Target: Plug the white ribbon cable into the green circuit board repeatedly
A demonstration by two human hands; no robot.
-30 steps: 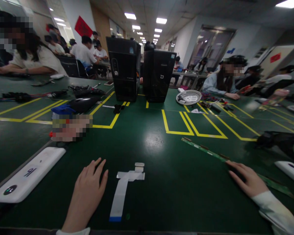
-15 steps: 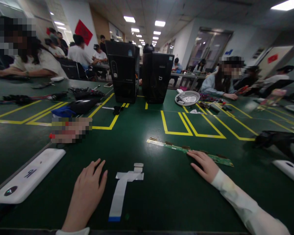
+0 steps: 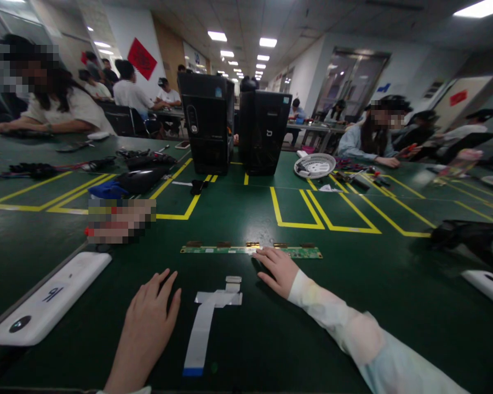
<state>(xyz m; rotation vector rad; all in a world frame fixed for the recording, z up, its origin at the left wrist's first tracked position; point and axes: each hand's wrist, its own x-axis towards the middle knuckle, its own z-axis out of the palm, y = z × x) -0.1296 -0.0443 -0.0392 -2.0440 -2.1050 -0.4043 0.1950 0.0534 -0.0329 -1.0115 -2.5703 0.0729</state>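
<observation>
A long, narrow green circuit board (image 3: pixel 217 250) lies on the dark green table, nearly parallel to its far side, with several copper-coloured tabs along its far edge. My right hand (image 3: pixel 277 268) reaches in from the right, fingertips on the board's near edge and thumb apart; it does not grip it. My left hand (image 3: pixel 152 309) rests palm down at the left, fingers loosely spread, holding nothing. Between the hands lies a flat white ribbon cable (image 3: pixel 200 331) with a blue end. Across its upper part is a clear strip, and a small connector (image 3: pixel 233 282) sits at the top.
A white power-bank-like device (image 3: pixel 49 298) lies at the left. Two black computer towers (image 3: pixel 209 126) stand ahead. A white round basket (image 3: pixel 314 165), loose cables (image 3: pixel 148 158) and yellow tape outlines are farther back. Black items (image 3: pixel 468 238) lie at the right. Other people sit around.
My right hand has moved left with the circuit board, which has slid left and turned from slanting to nearly straight across. My left hand and the ribbon cable have stayed in place.
</observation>
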